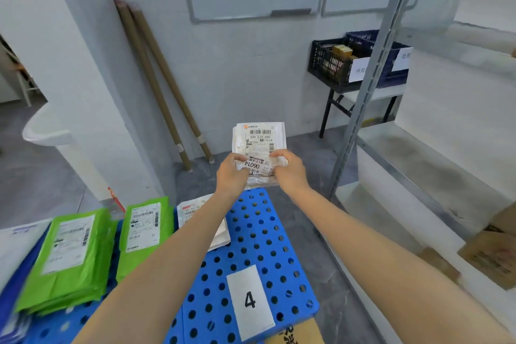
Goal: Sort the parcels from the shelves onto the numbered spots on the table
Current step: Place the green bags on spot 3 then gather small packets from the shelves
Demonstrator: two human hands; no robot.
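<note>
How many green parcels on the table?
2 visible: left green parcel and right green parcel side by side on the blue table. Both look like stack tops, so more may lie hidden beneath.

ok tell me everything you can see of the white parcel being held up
The white parcel is a flat, soft-looking plastic mailer, held upright in the air near the far end of the blue perforated table. A printed shipping label with a barcode and "500 E73 090" covers its front; a smaller tilted sticker lower down shows "06014". The left hand and right hand pinch its lower part from either side, thumbs on the front. Nothing else touches it.
</note>
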